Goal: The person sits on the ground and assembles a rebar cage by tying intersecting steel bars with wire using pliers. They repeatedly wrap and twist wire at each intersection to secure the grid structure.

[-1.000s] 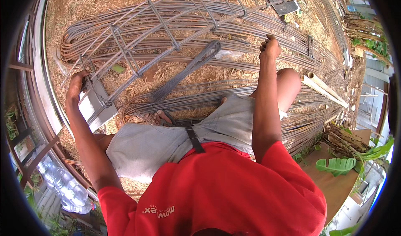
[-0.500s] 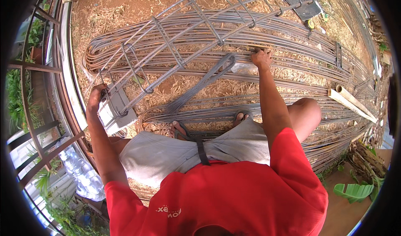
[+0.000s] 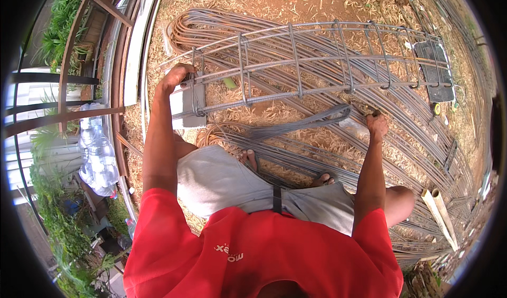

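A long steel rebar cage (image 3: 298,60), bars joined by square stirrups, lies across the upper part of the head view. At its left end my left hand (image 3: 178,77) is closed around the steel, beside the end stirrup. My right hand (image 3: 377,125) is held over the loose rebar (image 3: 317,100) with its fingers curled; what they hold, if anything, is too small to make out. Between my hands, nearer my legs, lies a folded bundle of thin grey wire (image 3: 301,123). A grey block (image 3: 193,108) sits under the cage's left end.
A dark slab (image 3: 434,71) is under the cage's far right end, with a yellow tape measure (image 3: 436,109) beside it. Two pale tubes (image 3: 441,219) lie at the right. Along the left run a metal frame (image 3: 63,116) and plastic bottles (image 3: 99,150). Straw covers the soil.
My view has turned, so the cage now lies more level across it. My right hand has come off the rebar and its fingers are more curled. My left hand stays at the cage's end.
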